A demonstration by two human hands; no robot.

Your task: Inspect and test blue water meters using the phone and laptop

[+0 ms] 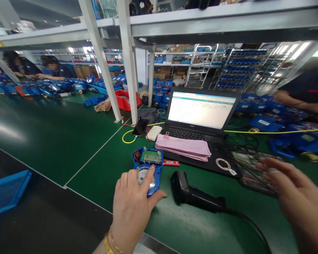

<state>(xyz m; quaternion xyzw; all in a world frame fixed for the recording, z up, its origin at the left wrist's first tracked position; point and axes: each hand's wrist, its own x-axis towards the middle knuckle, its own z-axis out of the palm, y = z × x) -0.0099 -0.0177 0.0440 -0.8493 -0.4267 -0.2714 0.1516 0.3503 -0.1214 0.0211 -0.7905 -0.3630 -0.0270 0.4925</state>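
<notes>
A blue meter unit (147,165) with a green circuit board and a round dial lies on the green table. My left hand (132,206) rests on its near end, fingers wrapped over the dial. My right hand (296,195) hovers blurred at the right, fingers spread, holding nothing, above a dark mesh tray (251,169). A black handheld scanner (193,194) lies between my hands, its cable running toward the near edge.
An open laptop (201,113) stands behind, with a pink paper stack (184,146) on its keyboard. A phone (140,127), white adapter (154,133) and yellow cable lie nearby. Blue meters crowd the table at left and right, where other people work. A blue tray (5,192) sits at left.
</notes>
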